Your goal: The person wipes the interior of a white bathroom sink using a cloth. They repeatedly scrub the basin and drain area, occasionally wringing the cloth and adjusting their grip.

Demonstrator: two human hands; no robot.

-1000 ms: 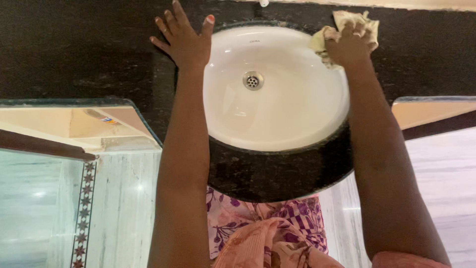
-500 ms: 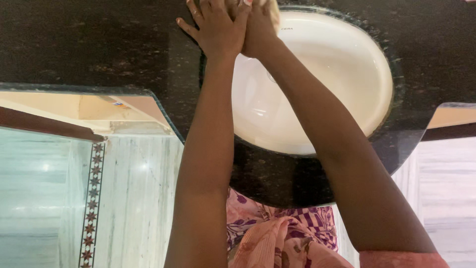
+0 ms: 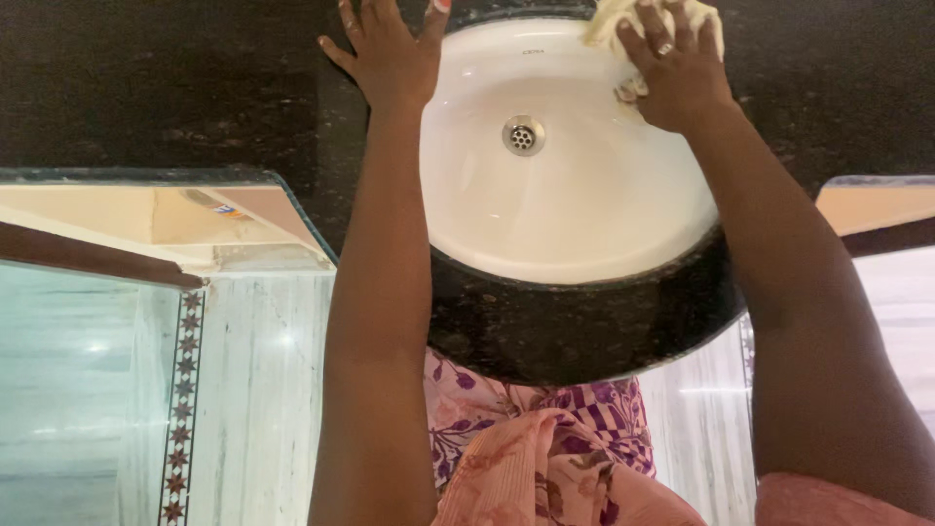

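A white oval sink (image 3: pixel 584 214) with a metal drain (image 3: pixel 523 135) is set into a black speckled stone counter (image 3: pixel 175 88). My left hand (image 3: pixel 390 54) lies flat with fingers spread on the counter at the sink's upper left rim. My right hand (image 3: pixel 677 68) presses a pale yellow cloth (image 3: pixel 609 19) against the sink's upper right rim. The cloth is mostly hidden under the hand and cut by the top edge.
The counter's curved front (image 3: pixel 575 336) bulges toward me over a purple and pink patterned garment (image 3: pixel 536 438). A glass-edged shelf (image 3: pixel 166 219) sits at the left and another (image 3: pixel 877 200) at the right. Pale marble floor (image 3: pixel 243 409) with a star-patterned border strip lies below.
My right hand with the cloth swept from the right rim across to the left beside my left hand, then back to the upper right rim. My left hand stayed planted.
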